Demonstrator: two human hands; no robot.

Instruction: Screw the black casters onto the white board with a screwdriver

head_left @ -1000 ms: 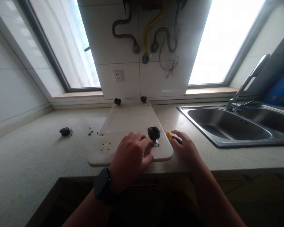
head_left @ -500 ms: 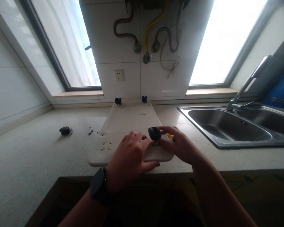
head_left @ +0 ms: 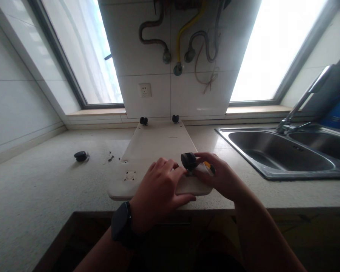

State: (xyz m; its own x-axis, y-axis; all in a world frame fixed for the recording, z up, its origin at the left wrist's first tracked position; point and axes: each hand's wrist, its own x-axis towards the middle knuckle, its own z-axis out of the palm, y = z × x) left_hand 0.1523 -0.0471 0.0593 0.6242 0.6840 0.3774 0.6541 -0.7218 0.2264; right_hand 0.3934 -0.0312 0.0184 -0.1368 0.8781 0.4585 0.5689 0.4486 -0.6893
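Observation:
A white board [head_left: 161,145] with rounded corners lies on the countertop, casters facing up. My left hand [head_left: 160,185] grips its near edge, fingers over the surface and thumb along the front; the index fingertip is by the base of the near right caster. That black caster [head_left: 189,160] is pinched between the thumb and fingers of my right hand [head_left: 217,172]. Two more casters, the far left one [head_left: 143,121] and the far right one [head_left: 175,118], stand at the back end. At the near left corner is a bare mounting spot [head_left: 130,176] with screw holes.
A loose black caster [head_left: 81,156] lies on the counter [head_left: 59,181] to the left, with small dark screws [head_left: 110,158] nearby. Something yellow and black [head_left: 209,166] shows partly behind my right hand. A steel sink [head_left: 260,151] with a faucet [head_left: 303,98] is at the right.
The whole view has shifted slightly, so everything sits a little further right. Both hands keep nearly the same hold on the board and the caster.

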